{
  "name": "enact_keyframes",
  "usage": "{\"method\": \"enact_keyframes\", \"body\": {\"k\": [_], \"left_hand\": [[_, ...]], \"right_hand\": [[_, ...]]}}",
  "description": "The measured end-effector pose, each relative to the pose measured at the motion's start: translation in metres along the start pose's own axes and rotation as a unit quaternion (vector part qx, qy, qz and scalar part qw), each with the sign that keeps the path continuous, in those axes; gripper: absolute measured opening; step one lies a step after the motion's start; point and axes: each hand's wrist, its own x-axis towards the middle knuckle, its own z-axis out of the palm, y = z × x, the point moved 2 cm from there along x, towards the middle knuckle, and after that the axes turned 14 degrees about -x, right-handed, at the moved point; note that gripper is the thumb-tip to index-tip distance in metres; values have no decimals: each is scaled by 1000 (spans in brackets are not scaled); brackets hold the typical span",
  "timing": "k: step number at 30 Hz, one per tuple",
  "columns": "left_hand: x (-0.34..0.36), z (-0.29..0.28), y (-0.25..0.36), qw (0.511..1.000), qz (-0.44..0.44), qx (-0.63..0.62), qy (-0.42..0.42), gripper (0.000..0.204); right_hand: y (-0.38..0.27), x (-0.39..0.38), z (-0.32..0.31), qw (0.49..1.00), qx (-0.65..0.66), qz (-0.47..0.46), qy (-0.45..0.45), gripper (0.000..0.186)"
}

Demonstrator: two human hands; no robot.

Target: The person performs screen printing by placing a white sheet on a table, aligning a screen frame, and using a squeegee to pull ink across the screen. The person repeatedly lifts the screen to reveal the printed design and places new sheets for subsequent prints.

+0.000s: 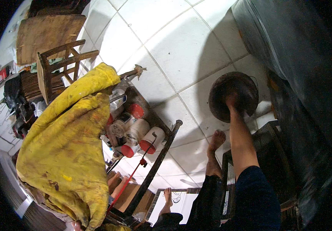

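Observation:
My right arm, in a dark blue sleeve, reaches down toward the tiled floor. My right hand (231,101) is at the middle of a dark brown, round, disc-like thing (247,86). Its fingers blend into the dark surface, so I cannot make out whether they grip it. At the lower left, a small skin-coloured patch (75,225) shows beside a stained yellow cloth (64,146); it may be part of my left hand, but no fingers are clear. The yellow cloth hangs in heavy folds over something hidden.
Several white tubs with red lids (137,131) crowd beside the cloth, near a dark metal bar (154,167). A wooden chair (64,63) is at the upper left. Dark sheeting (289,57) hangs at the right. A bare foot (216,140) stands on the floor (173,46).

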Motion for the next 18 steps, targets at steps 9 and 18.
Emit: {"method": "enact_keyframes", "body": {"k": [9,18], "left_hand": [[5,-5,-2,1000,7,10,-18,41],[10,-13,1,999,17,19,-30,43]], "right_hand": [[9,-1,-9,991,-91,66,67,54],[-8,-33,-36,990,41,89,101,57]]}}
